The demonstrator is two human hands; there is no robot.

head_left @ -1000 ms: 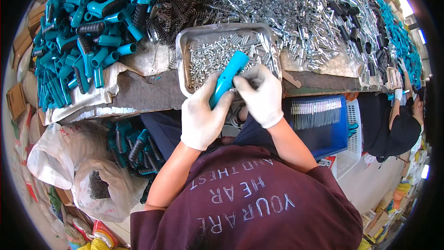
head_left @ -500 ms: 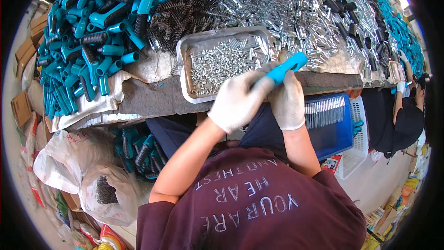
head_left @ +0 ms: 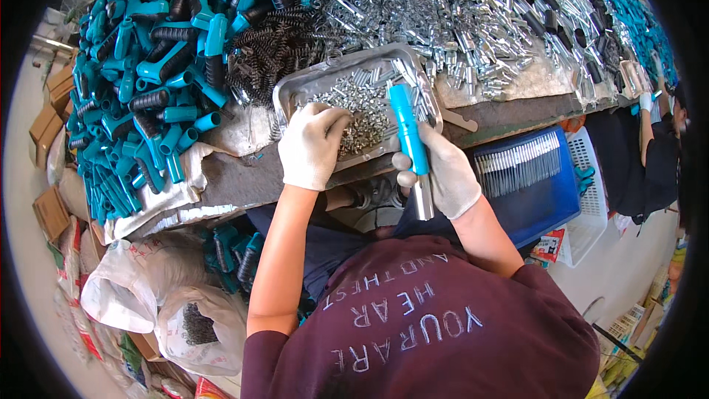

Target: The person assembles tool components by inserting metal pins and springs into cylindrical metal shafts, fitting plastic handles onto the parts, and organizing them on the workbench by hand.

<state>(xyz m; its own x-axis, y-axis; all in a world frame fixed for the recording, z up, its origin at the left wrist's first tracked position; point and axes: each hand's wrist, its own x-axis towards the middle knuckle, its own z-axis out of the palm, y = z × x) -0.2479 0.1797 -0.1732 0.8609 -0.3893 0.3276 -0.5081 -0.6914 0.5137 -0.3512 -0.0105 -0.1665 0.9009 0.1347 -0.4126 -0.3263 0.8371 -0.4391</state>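
Right now, gripping a teal tube (head_left: 406, 118) in the right hand (head_left: 450, 179), with fingers clamped firmly around its lower half, thumb to the right and fingertips showing to the left. Angled with its upper end over the right part of the metal tray (head_left: 338, 72), and with a shiny metal tube (head_left: 423, 201) showing beyond its lower end, toward the maroon shirt (head_left: 413, 281).

Over to the left hand (head_left: 310, 149), hovering at the near left of the tray with fingers bent inward above the small metal parts (head_left: 367, 120); cannot tell whether anything sits between them. Working in 2 white gloves!

Behind the tray, on the table (head_left: 240, 177), dark springs (head_left: 277, 52) in a heap. Off to the left, teal handles (head_left: 155, 74) piled high. Down to the right, below table height, a blue bin (head_left: 561, 203) with silver rods (head_left: 519, 166) in a row.
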